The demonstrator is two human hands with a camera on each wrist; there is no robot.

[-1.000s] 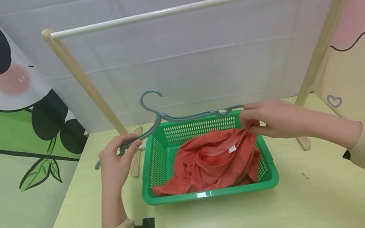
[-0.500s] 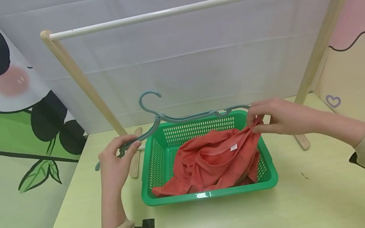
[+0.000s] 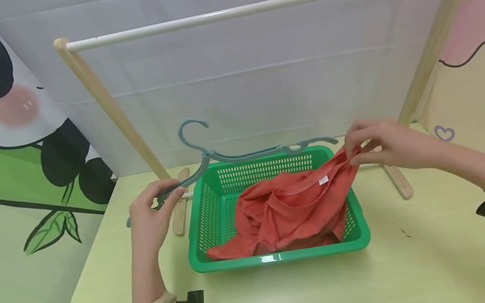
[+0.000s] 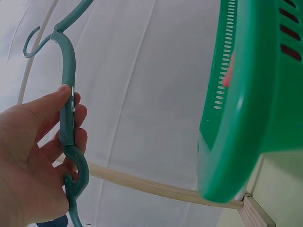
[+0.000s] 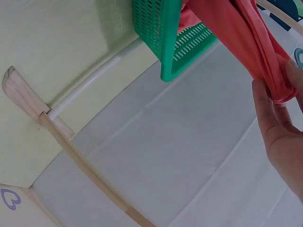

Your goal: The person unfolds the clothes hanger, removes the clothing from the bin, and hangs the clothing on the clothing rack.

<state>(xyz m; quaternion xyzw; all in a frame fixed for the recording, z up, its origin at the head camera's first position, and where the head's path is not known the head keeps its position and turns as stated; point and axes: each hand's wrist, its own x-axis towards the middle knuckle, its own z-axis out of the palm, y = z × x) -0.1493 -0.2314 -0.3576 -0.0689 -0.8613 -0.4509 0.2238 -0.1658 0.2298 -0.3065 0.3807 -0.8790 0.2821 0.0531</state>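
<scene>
Our R hand (image 3: 389,144), fingers pinching red cloth shirt (image 3: 300,217), moved right; L hand (image 3: 147,214) grips curved teal plastic hanger (image 3: 248,156). Shirt's prob. soft, light: we'd hold nr neckline (image 3: 306,185).

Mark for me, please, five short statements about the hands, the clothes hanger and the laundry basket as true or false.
1. The left hand holds a teal clothes hanger. True.
2. The clothes hanger hangs from the white rail. False: it is apart from the rail.
3. The right hand pinches a red shirt. True.
4. The red shirt is on the hanger. False: much of it lies in the basket.
5. The basket is blue. False: it is green.
</scene>
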